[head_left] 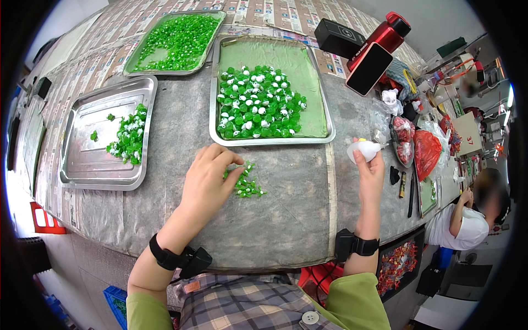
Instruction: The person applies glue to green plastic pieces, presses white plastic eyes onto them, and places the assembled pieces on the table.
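My left hand [208, 175] is over the table, thumb and forefinger pinched close together. Whatever sits between those fingertips is too small to make out. Under and beside them lies a little heap of small green plastic pieces [248, 188]. My right hand [371, 176] grips a small white squeeze bottle [362, 150] with a thin nozzle, held to the right. Just beyond my hands, a metal tray [269, 142] with a green liner holds many green-and-white balls [258, 104]. Another metal tray [82, 162] at left carries a cluster of green-and-white pieces [131, 135].
At the back left stands a tray of small green pieces [184, 38]. A phone [369, 69], a red bottle [385, 38] and a black box [338, 37] are at the back right. Bags, a marker [402, 185] and clutter line the right side. Another person [459, 223] sits far right.
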`<state>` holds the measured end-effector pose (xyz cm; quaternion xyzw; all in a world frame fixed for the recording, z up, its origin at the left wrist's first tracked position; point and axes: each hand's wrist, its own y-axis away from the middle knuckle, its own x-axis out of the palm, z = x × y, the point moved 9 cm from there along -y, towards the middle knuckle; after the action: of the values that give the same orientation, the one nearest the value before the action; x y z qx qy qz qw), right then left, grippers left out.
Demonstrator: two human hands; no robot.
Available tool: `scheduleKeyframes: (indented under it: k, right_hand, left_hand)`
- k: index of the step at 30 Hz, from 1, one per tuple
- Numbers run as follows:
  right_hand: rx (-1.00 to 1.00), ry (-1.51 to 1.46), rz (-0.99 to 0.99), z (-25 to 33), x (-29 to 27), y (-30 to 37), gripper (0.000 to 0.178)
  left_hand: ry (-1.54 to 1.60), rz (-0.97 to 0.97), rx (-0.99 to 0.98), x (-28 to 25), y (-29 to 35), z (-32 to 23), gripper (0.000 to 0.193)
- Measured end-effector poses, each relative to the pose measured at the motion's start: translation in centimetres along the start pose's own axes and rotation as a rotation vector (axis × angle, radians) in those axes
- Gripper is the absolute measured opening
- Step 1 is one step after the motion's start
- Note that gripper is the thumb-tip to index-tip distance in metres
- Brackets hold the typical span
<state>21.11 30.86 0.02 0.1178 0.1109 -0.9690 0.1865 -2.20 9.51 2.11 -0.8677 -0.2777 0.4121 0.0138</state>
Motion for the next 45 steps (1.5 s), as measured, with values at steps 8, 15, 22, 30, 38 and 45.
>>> scheduleKeyframes:
  k: [8, 15, 22, 30, 38, 45]
  right_hand:
    - [-0.096, -0.277, 0.216, 9.1, 7.4, 1.8, 0.044]
    - [0.071, -0.473, 0.462, 8.9, 12.4, 4.7, 0.044]
    - [0.04, -0.464, 0.568, 9.4, 16.1, 7.7, 0.04]
    - [0.008, -0.501, 0.556, 8.1, 16.4, 8.3, 0.04]
    - [-0.044, -0.452, 0.032, 8.6, 9.4, 6.1, 0.065]
    - [-0.213, -0.343, -0.253, 10.2, 7.0, 6.6, 0.069]
  left_hand:
    - [-0.181, 0.082, 0.129, 2.7, -0.7, -1.0, 0.013]
    - [0.44, 0.162, -0.318, 1.5, 0.9, 1.4, 0.01]
    - [1.154, 0.215, -0.469, 3.3, 2.6, 1.9, 0.012]
    - [1.242, 0.082, -0.518, 3.1, 3.0, 3.5, 0.012]
    - [1.519, 0.168, -0.667, 4.1, 3.8, 3.6, 0.018]
    - [1.676, 0.214, -0.671, 4.7, 3.9, 3.3, 0.012]
